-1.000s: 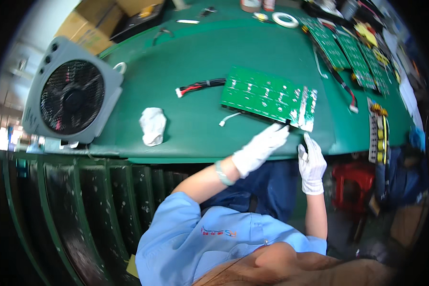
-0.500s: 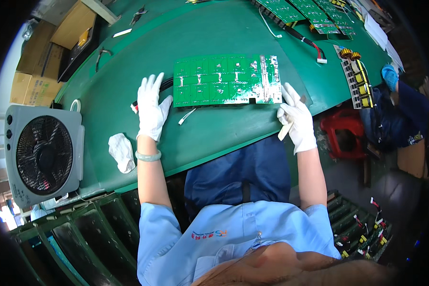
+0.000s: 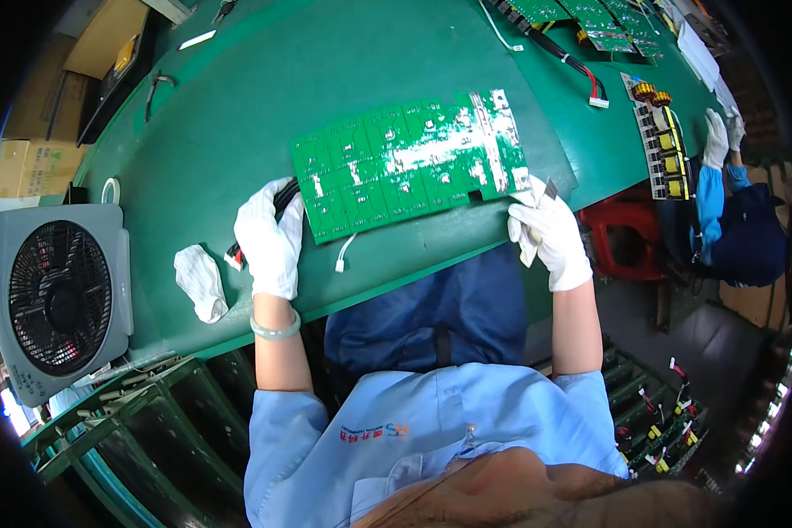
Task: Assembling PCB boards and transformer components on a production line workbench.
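Note:
A green circuit board point(image 3: 370, 189), solder side up with shiny solder patches, lies slanted before me over the green work table. My left hand point(image 3: 271, 239), in a white glove, is closed at its left end, around the black cables and the board's edge. A red and white connector point(image 3: 234, 256) pokes out beside that hand. My right hand point(image 3: 550, 236), also gloved, pinches the board's lower right corner with curled fingers. A small flat grey tip point(image 3: 551, 188) sticks up from this hand; its kind is unclear. A short white lead with a plug point(image 3: 341, 262) hangs from the board's near edge.
A grey box fan point(image 3: 60, 299) stands at the left, near a crumpled white glove point(image 3: 201, 283). More circuit boards point(image 3: 581, 22) with cables lie far right, and a component-filled board point(image 3: 664, 141) sits by the right edge. A co-worker's gloved hands point(image 3: 717, 136) show beyond it.
My left hand has closed at the board's left end, and the right hand has come onto its corner. The board has turned, its left end nearer me. A co-worker's gloved hands have appeared.

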### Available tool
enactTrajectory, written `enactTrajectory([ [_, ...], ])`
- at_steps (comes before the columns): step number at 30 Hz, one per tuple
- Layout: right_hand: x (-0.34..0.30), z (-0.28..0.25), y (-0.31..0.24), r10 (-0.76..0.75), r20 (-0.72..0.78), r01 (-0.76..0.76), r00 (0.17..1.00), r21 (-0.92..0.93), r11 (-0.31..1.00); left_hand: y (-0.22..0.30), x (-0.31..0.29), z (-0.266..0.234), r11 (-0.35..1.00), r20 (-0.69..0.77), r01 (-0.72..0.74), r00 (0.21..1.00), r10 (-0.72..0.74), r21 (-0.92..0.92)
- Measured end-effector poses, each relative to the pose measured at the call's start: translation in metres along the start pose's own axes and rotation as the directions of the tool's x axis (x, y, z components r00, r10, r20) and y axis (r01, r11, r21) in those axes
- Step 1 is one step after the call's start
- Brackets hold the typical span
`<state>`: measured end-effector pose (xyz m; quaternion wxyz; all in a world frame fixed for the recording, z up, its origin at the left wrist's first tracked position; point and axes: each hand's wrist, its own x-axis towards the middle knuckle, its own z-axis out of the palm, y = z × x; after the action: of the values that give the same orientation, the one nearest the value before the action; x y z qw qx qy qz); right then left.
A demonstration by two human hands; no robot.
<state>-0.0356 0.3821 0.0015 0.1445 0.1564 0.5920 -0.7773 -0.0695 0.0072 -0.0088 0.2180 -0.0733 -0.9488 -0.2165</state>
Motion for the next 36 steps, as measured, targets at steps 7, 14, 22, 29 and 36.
enactTrajectory([
  [7, -0.055, 0.000, 0.020, 0.087, -0.141, -0.097, 0.986, -0.068, 0.993, 0.038, -0.036, -0.021, 0.985, 0.031, 0.071, 0.997, -0.077, 0.155],
  [14, -0.070, 0.013, 0.050, 0.011, -0.280, 0.032, 0.960, 0.148, 0.988, 0.037, -0.058, -0.016, 0.984, -0.019, 0.120, 0.993, -0.119, 0.134],
  [22, -0.065, 0.015, 0.055, -0.179, -0.146, 0.165, 0.973, -0.102, 0.981, 0.026, -0.063, -0.011, 0.962, -0.025, 0.164, 0.986, -0.162, 0.219],
  [29, -0.055, 0.013, 0.082, -0.413, -0.149, 0.365, 0.899, -0.269, 0.891, 0.024, -0.066, -0.010, 0.957, -0.048, 0.157, 0.988, -0.149, 0.243],
  [36, -0.040, 0.016, 0.106, -0.545, -0.077, 0.487, 0.835, -0.359, 0.797, 0.029, -0.064, -0.008, 0.960, -0.077, 0.222, 0.974, -0.211, 0.173],
])
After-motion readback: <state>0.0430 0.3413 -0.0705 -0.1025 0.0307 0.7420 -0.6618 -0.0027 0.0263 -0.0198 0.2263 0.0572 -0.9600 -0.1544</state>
